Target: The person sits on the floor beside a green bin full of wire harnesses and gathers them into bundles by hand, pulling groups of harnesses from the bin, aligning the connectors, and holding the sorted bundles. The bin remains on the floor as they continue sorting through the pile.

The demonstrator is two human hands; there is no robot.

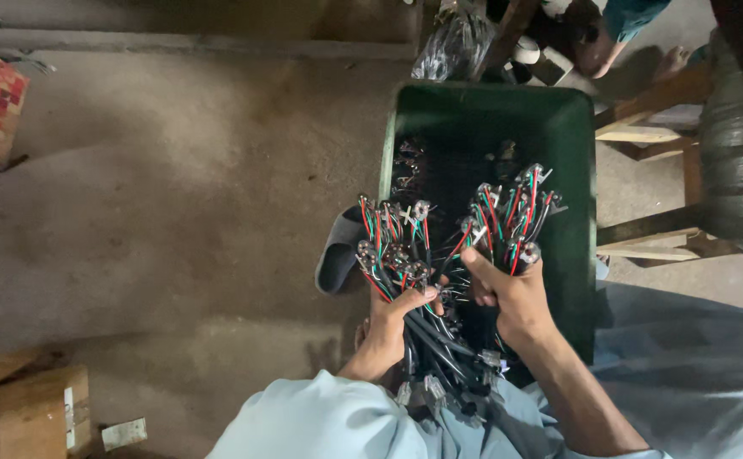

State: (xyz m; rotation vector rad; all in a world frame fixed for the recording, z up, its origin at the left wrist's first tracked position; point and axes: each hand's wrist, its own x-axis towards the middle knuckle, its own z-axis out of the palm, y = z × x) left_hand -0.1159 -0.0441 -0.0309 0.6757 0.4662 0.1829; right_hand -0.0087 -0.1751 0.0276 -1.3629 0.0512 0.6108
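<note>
Light: dim and flat, brightest on the concrete floor point(159, 170) at upper left.
Shadows: soft; the green bin point(571, 136) is near black inside.
Sharpness: centre fairly crisp; fine wire detail smears.
Edges: wide-angle bending, corners darker.

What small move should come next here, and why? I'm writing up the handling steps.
Probably lower the right hand with its wire bundle into the green bin: both hands grip separate bundles right above it, and similar pieces already lie inside.
</note>
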